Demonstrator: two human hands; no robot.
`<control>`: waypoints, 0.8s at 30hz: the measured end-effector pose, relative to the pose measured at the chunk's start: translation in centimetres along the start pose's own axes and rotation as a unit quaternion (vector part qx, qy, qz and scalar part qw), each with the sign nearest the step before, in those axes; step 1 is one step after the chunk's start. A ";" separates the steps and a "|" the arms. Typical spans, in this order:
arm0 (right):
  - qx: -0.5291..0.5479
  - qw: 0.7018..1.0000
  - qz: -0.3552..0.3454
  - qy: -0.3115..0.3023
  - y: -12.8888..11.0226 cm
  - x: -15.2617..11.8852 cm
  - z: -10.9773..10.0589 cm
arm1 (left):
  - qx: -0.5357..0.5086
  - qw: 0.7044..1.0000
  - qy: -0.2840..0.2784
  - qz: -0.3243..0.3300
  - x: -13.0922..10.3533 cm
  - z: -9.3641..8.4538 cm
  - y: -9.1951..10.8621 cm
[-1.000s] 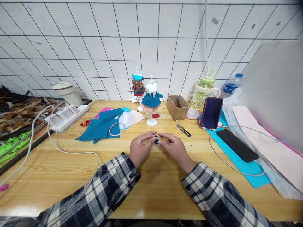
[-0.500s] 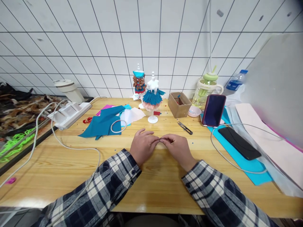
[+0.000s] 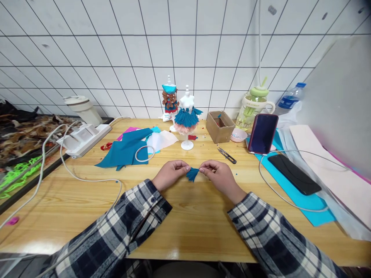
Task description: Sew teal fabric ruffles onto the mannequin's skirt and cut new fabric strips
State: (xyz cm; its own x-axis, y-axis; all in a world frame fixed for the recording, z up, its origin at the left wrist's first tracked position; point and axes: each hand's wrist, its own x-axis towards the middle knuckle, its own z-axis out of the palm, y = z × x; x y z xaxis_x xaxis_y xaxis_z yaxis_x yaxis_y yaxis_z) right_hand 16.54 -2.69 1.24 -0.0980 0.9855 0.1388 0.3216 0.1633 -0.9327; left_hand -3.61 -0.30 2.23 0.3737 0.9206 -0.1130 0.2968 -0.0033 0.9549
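Note:
A small pleated piece of teal crepe paper (image 3: 192, 175) fans out downward between my two hands. My left hand (image 3: 171, 174) pinches its left upper corner with thumb and forefinger. At the opposite corner, my right hand (image 3: 222, 177) pinches it the same way. Behind them stands a small white dress-form figure (image 3: 187, 102) wearing a teal ruffled skirt (image 3: 186, 119) over a pink ruffle. Larger teal sheets (image 3: 123, 150) lie to the left, with a white ring (image 3: 145, 153) on them. Thread snips (image 3: 227, 155) rest beyond my right hand.
A second dressed figure (image 3: 169, 101) stands at the back, beside a cardboard box (image 3: 220, 127) and a pink dish (image 3: 239, 135). A propped phone (image 3: 263, 133) and a flat black phone (image 3: 294, 174) are on the right. Cables cross both sides near a power strip (image 3: 87, 139).
My hands have moved slightly apart, and the teal piece now shows between them; it was hidden before. The left fingers have curled in. The view has shifted a little.

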 end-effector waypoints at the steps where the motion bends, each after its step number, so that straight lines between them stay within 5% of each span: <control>1: 0.003 1.000 0.000 -0.019 -0.1 0.0 0.1 | -0.020 1.000 0.003 -0.005 0.0 0.1 0.0; 5: 0.008 0.998 -0.003 -0.069 -0.3 -0.2 0.3 | -0.118 0.993 0.009 -0.026 0.0 0.5 -0.2; 10: 0.042 0.999 0.004 0.014 0.3 0.0 0.1 | -0.258 0.965 -0.016 -0.039 -0.3 1.0 -0.2; 18: 0.053 0.994 0.003 0.092 0.3 -0.2 0.5 | -0.294 0.952 -0.074 -0.035 -0.5 2.4 -0.4; 24: 0.050 0.995 0.006 0.081 0.1 -0.2 0.5 | -0.357 0.929 -0.101 -0.018 -0.7 2.1 0.0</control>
State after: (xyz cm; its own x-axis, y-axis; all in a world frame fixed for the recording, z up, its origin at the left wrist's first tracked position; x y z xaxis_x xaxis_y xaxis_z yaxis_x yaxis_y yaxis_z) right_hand 16.08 -2.90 0.94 0.0615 0.9831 0.1722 0.2255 0.1544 -0.9619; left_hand -2.03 -1.80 1.72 0.5539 0.8226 -0.1286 -0.3182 0.3519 0.8803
